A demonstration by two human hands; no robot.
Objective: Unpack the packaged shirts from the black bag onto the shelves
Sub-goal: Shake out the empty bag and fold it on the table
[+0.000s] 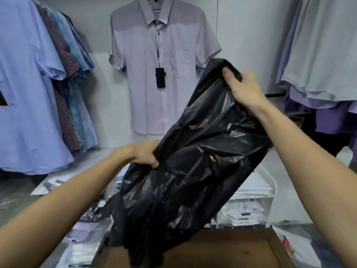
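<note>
1. Far left: I see a row of hanging shirts [38, 84], blue in front, a dark checked one and lighter blue ones behind it.
2. Low left, on the surface: packaged shirts [85, 231] in clear wrap, lying flat and partly hidden under the bag and forearm.
3. Left hand [144, 153]: fingers curled tight into the near left edge of the black bag [189, 161], bunching the plastic. Grip is closed on the bag; fingertips are buried in the folds, so I can't see them.
4. Centre back: lilac short-sleeved shirt [164, 64] hanging on the wall, black tag [160, 77] dangling on a cord down its front.
5. The bag is held up off the surface between both hands, tilted, its upper end high to the right and its lower end hanging down over the wooden box [222, 250] at the bottom edge. It is crumpled and glossy; I cannot tell what is inside.
6. Right hand [245, 88]: clamped on the bag's top end, thumb pressed over the plastic, other fingers wrapped behind, out of sight.
7. Right of the bag, lower down: white shelves [270, 202] with stacked packaged shirts [249, 192].
8. Far right: more hanging shirts [324, 64], pale grey over purple.
</note>
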